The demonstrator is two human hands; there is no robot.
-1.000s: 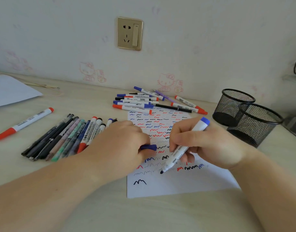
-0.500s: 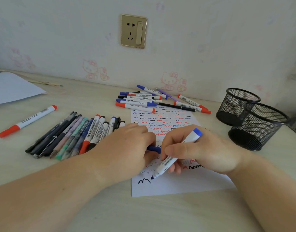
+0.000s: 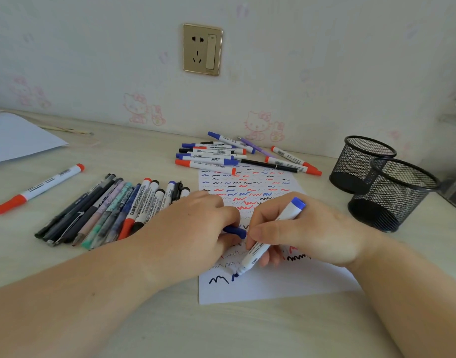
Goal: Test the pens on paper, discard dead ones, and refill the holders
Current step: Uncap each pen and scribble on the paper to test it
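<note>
Since a second ago the right hand [image 3: 307,231] has carried the blue marker [image 3: 270,236] down and toward the left hand, so that its tip, earlier lifted above the lower squiggles, now touches the paper [image 3: 286,285] just right of the black zigzag [image 3: 218,279], where a short blue stroke is starting. Right fingers are curled round the barrel in a writing grip, thumb across the front. The marker's long axis runs from its blue end cap, up and away by the knuckles, down and toward the person to the tip, which sits below and left of the gripping fingertips. The left hand [image 3: 195,228] rests on the sheet and pinches the blue cap [image 3: 236,231], which pokes out toward the right thumb, almost touching it; cap and tip are near one another, the cap just above the tip. Recapping probably turns on that: the cap's open end has to meet the tip along the barrel's slant. Left of the left hand lies the row of pens [image 3: 113,213]; beyond both hands lies the pile of markers [image 3: 216,157]; the two mesh holders [image 3: 381,187] stand well to the right of the right hand, so that hand is nearer them.
</note>
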